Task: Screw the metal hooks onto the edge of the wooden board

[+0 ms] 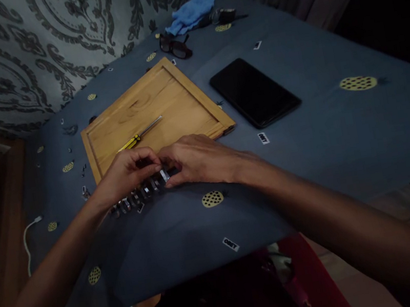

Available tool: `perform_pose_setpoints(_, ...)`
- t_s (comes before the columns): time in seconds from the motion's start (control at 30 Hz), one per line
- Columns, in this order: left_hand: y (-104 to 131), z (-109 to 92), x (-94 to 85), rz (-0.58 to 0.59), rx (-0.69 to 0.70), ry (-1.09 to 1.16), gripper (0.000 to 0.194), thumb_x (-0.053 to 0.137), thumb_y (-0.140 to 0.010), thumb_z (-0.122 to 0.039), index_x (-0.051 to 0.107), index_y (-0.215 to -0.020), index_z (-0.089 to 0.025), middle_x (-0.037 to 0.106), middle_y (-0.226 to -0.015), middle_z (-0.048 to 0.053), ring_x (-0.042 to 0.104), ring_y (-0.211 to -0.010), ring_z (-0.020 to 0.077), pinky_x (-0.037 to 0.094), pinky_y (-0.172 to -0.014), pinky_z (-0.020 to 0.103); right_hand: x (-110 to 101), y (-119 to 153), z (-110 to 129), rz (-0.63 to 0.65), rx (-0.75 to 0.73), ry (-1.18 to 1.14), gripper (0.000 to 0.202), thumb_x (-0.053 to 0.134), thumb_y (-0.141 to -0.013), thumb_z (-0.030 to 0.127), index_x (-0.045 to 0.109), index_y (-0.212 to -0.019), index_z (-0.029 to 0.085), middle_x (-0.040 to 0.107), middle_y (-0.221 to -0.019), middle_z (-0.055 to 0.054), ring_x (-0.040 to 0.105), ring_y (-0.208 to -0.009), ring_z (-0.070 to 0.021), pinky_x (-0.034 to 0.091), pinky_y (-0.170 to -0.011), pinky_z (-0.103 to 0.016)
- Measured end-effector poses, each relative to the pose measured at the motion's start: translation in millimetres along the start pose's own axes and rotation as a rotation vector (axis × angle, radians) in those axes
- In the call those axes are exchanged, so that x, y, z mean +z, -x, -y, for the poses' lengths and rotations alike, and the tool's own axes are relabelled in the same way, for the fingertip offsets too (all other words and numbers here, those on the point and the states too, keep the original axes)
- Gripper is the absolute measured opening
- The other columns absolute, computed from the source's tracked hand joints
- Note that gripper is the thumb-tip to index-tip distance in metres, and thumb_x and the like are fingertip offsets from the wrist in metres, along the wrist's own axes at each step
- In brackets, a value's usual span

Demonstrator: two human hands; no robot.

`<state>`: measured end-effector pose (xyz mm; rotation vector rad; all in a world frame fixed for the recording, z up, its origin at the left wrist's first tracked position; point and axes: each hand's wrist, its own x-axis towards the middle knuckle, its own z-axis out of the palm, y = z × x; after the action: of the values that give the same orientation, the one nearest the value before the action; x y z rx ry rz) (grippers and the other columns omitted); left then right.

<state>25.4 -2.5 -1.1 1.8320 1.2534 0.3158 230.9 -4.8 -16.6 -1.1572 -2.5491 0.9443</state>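
Note:
A row of shiny metal pieces [145, 191] lies in a slanting line at the near edge of the wooden board. My left hand [128, 172] is closed, its thumb and index finger pinched at the right end of the row, by a bright metal piece [164, 175]. From the right, my right hand [198, 160] closes its thumb and fingers on the same end, around a dark part that is mostly hidden. A screwdriver [140, 134] with a yellow and black handle rests on the wooden board [188, 94], just beyond my hands.
A black tablet [255, 91] lies right of the board on the blue tablecloth [324, 145]. Behind are dark glasses [175, 47], a blue cloth [192, 13] and a dark object [224, 15]. Small metal bits [86, 193] lie left of the board; a white cable [27, 244] hangs farther left.

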Motion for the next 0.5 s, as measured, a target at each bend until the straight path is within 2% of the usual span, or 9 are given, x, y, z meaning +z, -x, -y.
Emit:
perform_pose_setpoints(0.2, 2, 2, 0.2, -0.032, 0.017, -0.067, 0.029, 0.072, -0.081, -0.044, 0.066, -0.076, -0.017, 0.063, -0.07, 0.0, 0.056, -0.064, 0.0124, 0.043, -0.059, 0.023, -1, 0, 1, 0.01, 0.007, 0.01, 0.028, 0.079, -0.087, 0.038, 0.072, -0.107, 0.02, 0.074, -0.09, -0.003, 0.062, -0.08, -0.0178, 0.029, -0.063, -0.029)
perform_pose_setpoints(0.33, 16, -4, -1.6, -0.117, 0.061, -0.169, 0.028, 0.063, -0.09, -0.044, 0.069, -0.086, -0.017, 0.067, -0.074, 0.001, 0.058, -0.066, 0.0124, 0.043, -0.06, 0.023, 2, -1, -1, -0.001, -0.006, 0.022, 0.033, 0.079, -0.087, 0.04, 0.072, -0.111, 0.02, 0.073, -0.088, -0.002, 0.062, -0.081, -0.0187, 0.028, -0.063, -0.029)
perform_pose_setpoints(0.4, 26, -7, 0.0, -0.184, 0.079, -0.206, 0.028, 0.064, -0.091, -0.045, 0.07, -0.096, -0.018, 0.072, -0.085, 0.003, 0.064, -0.076, 0.0153, 0.048, -0.069, 0.025, 3, -2, -2, -0.007, -0.011, 0.021, 0.033, 0.079, -0.086, 0.041, 0.072, -0.111, 0.02, 0.073, -0.088, -0.002, 0.062, -0.081, -0.019, 0.028, -0.063, -0.029)
perform_pose_setpoints(0.5, 41, -5, 8.6, -0.247, 0.107, -0.262, 0.034, 0.071, -0.088, -0.046, 0.068, -0.109, -0.02, 0.074, -0.108, 0.006, 0.068, -0.103, 0.0226, 0.053, -0.09, 0.033, 3, -2, -2, -0.008, -0.004, 0.013, 0.032, 0.078, -0.086, 0.041, 0.072, -0.11, 0.02, 0.074, -0.088, -0.003, 0.062, -0.081, -0.0188, 0.029, -0.064, -0.029)
